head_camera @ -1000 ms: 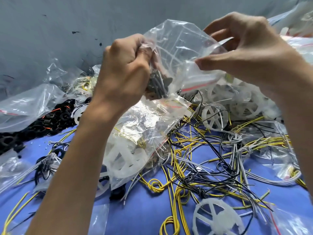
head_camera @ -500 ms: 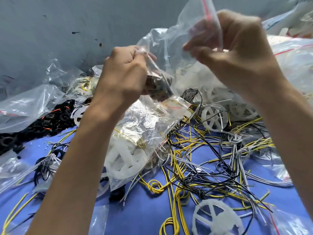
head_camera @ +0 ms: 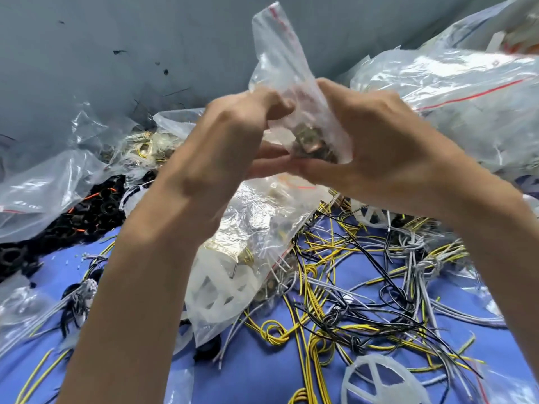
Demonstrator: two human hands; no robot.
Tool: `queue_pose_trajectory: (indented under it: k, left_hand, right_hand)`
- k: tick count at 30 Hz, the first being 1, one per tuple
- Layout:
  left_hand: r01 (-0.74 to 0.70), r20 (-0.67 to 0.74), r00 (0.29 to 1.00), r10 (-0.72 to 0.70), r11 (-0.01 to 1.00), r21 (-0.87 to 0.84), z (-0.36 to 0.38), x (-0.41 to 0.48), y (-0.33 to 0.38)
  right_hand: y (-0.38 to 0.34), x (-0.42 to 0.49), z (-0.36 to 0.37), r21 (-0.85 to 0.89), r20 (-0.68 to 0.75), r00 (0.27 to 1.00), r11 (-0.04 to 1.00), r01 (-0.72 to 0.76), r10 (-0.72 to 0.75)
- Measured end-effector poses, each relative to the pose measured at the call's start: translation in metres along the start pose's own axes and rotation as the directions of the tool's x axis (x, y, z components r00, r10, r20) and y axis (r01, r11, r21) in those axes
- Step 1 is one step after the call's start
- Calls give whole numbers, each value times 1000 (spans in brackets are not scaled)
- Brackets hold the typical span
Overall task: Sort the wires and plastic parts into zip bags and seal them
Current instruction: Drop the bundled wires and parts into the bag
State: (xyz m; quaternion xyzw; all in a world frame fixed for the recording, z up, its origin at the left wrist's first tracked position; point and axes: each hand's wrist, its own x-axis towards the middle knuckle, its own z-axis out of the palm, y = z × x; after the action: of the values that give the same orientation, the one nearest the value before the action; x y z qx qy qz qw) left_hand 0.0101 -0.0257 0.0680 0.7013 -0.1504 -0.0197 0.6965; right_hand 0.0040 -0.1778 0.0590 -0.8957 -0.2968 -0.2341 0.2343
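Both hands, left (head_camera: 230,135) and right (head_camera: 376,141), grip a small zip bag (head_camera: 287,71) above scattered wires (head_camera: 350,287).

The right hand (head_camera: 376,141) has let go of the bag's (head_camera: 283,62) mouth and dropped to meet the left hand (head_camera: 230,135). Both now grip the bag low, around the metal parts (head_camera: 312,141). The red-striped mouth, earlier pulled sideways, now stands free above them.

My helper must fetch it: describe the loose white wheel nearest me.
Find the blue cloth strewn with wires. At its near right edge lies the white spoked wheel. Unlike the bagged wheel at centre, it lies outside any bag.
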Motion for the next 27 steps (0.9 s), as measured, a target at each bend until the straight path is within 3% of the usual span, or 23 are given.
queue_pose_trajectory:
  k: [4, 6, 8, 12, 18, 23, 27]
  left_hand:
    - [29, 44, 999, -33, 996, 85, -9, 8, 3]
    - [-11, 14, 1000, 9, 990, 142, -13, 9, 0]
    - [-65, 12, 998, 64, 987, 145, -16, 6, -5]
    - [-111, 145, 985, 99, 991, 77, -17, 2, -13]
    - [-164, 49, 986, 161, 983, 85, -7, 7, -16]
    - [-109, -90, 989, 120, 987, 115, 6, 8, -21]
    - [-59, -34, 997, 65, 988, 145, 12, 8, -23]
  right_hand:
    - [10, 1, -15, 259, -66, 994, 964, -66, 86]
    - [15, -1, -19, 501, -14, 994, 861, -85, 106]
    - [19, -3, -18, 627, 67, 993, 771, -114, 92]
    - [28, -5, -14, 514, 109, 993, 852, -97, 47]
    - [37, -5, -15, 288, 49, 998, 958, 10, -25]
    - [41, -2, -14, 326, 81, 993, 944, 50, -81]
    - [45, -3, -13, 359, 131, 990, 933, 5, -56]
